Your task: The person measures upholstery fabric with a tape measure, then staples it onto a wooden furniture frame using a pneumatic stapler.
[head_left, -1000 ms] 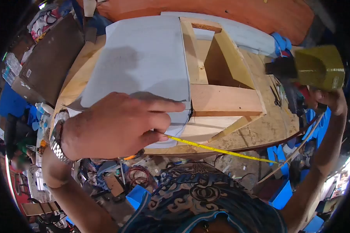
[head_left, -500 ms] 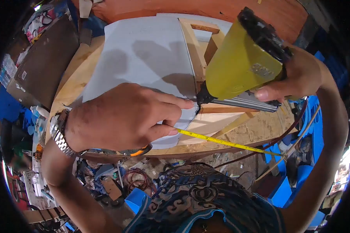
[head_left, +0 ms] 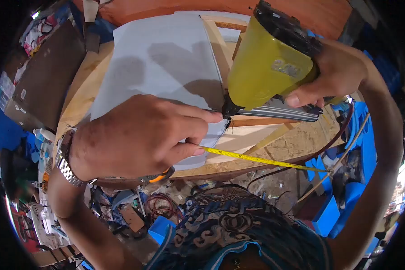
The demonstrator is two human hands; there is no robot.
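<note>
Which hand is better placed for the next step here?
Probably the right hand: it grips the yellow power tool, whose nose is at the edge of the white sheet. The left hand pinches the tape measure, its index fingertip near that nose.

Nail gun (head_left: 270,67) swung in, beside left fingers (head_left: 204,113)

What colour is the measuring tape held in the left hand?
Yellow with dark markings; the measuring tape shows best in the head view.

A brown box (head_left: 45,76) sits at far left, a blue piece (head_left: 326,217) lower right.
</note>
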